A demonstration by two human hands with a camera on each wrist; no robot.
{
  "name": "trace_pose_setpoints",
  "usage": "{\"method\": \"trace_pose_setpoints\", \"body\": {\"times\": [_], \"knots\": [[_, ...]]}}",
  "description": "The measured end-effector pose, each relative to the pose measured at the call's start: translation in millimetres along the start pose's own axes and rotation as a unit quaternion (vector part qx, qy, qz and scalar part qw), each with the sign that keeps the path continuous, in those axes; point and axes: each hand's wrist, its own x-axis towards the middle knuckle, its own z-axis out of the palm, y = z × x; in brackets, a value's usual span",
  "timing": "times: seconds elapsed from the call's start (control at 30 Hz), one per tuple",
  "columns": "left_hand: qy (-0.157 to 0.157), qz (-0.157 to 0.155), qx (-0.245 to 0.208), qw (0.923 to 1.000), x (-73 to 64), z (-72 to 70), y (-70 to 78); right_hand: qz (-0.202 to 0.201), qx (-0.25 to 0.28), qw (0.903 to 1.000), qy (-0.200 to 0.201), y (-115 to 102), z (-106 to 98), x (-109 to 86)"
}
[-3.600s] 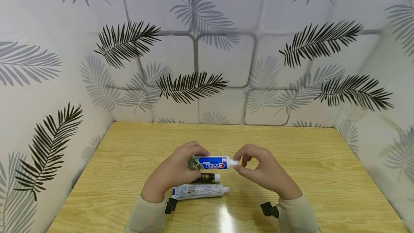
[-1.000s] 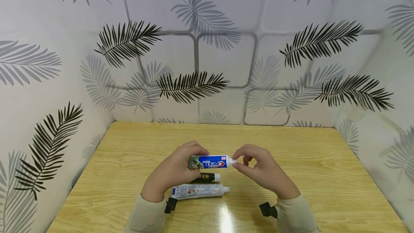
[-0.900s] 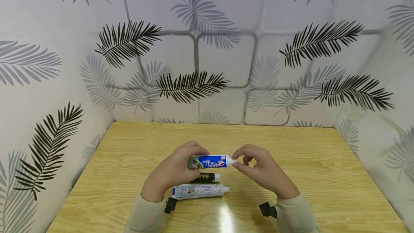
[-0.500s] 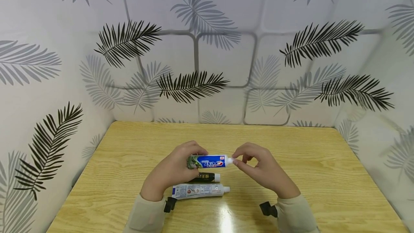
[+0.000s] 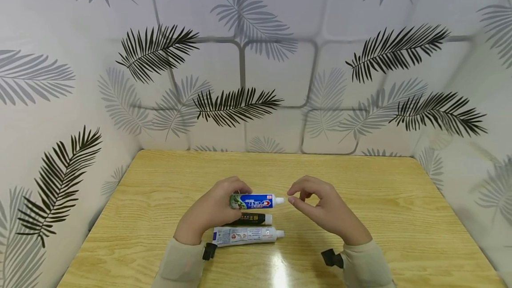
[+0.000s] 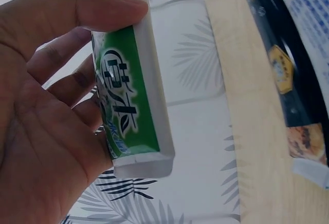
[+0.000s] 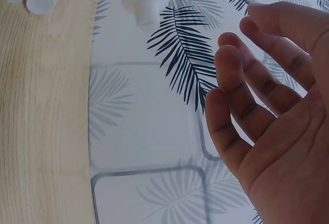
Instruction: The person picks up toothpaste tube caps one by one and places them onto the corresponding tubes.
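Observation:
My left hand [image 5: 216,206] grips a blue, green and white Crest toothpaste tube [image 5: 254,201], thumb on one side and fingers on the other. Its white cap [image 5: 279,200] points right. In the left wrist view the thumb lies across the tube [image 6: 128,90], whose green end shows. My right hand [image 5: 326,208] is just right of the cap, thumb and forefinger slightly apart with nothing between them. The right wrist view shows its fingers loosely bent, away from the tube's cap [image 7: 148,13].
Below the held tube lie a black toothpaste tube [image 5: 256,219] with a white cap and a white tube [image 5: 248,236], side by side on the wooden table [image 5: 384,194]. A leaf-patterned backdrop [image 5: 280,74] stands behind the table. Black straps [image 5: 333,258] are at the wrists.
Earlier my right thumb and forefinger pinched the tube's cap; now they are off it. My left hand has shifted slightly left with the tube, opening a small gap. The other tubes stayed put.

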Motion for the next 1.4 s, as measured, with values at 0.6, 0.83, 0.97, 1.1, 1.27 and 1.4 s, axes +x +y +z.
{"method": "trace_pose_setpoints", "body": {"times": [0.6,0.83,0.97,1.1,1.27,1.4], "knots": [[-0.024,-0.041,-0.022,0.9986,2.7,7.8,-17.0,-0.014,0.004,0.9999,-0.005,0.9,0.3,0.4],[-0.041,-0.045,-0.019,0.998,2.0,9.3,-22.9,-0.014,0.003,0.9999,-0.008,1.8,1.2,-0.5],[-0.043,-0.047,-0.017,0.9978,2.2,10.5,-25.9,-0.018,0.004,0.9998,-0.011,1.8,1.0,-0.2],[-0.038,-0.046,-0.016,0.9981,2.6,11.4,-28.0,-0.019,0.006,0.9997,-0.014,1.7,0.4,0.2],[-0.039,-0.05,-0.009,0.9979,2.7,12.3,-30.2,-0.01,0.006,0.9997,-0.021,0.9,0.6,-0.7],[-0.04,-0.055,-0.001,0.9977,2.6,12.7,-30.6,0.0,0.006,0.9997,-0.025,-0.3,0.9,-1.3]]}}
